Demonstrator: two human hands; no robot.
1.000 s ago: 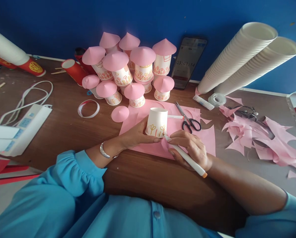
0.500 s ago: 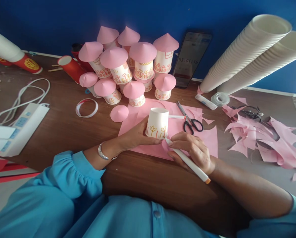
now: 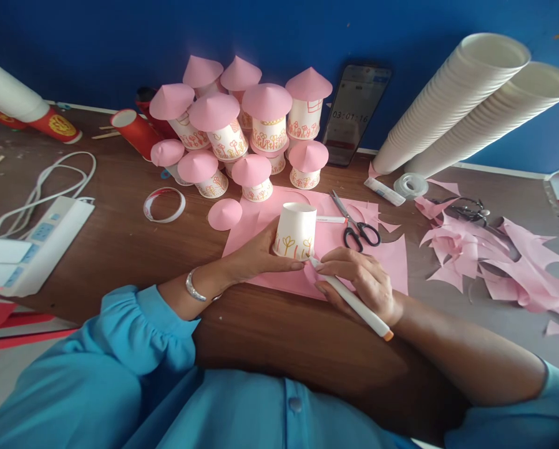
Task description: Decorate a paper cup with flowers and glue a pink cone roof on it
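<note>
My left hand (image 3: 265, 254) is closed round a white paper cup (image 3: 297, 224), which stands upside down, slightly tilted, above the pink paper (image 3: 382, 268). Yellow and orange plant shapes are drawn round the cup's lower part. Between the fingers of my right hand (image 3: 361, 280) is a white marker (image 3: 359, 307) with an orange end; its tip meets the cup near the rim. Just behind the cup lie another white marker (image 3: 332, 219) and black-handled scissors (image 3: 361, 234). A small pink paper cone (image 3: 225, 214) rests to the left.
Several cups with pink cone roofs (image 3: 214, 112) stand at the back beside a phone (image 3: 357, 115). Tall stacks of paper cups (image 3: 452, 103) lean on the blue wall. Pink scraps (image 3: 466, 246) and clear tape (image 3: 410, 186) lie right; a power strip (image 3: 50, 240) and a tape roll (image 3: 164, 204) left.
The view has shifted slightly. Both hands keep their grips on the cup and marker, with the marker tip still at the cup's lower edge.
</note>
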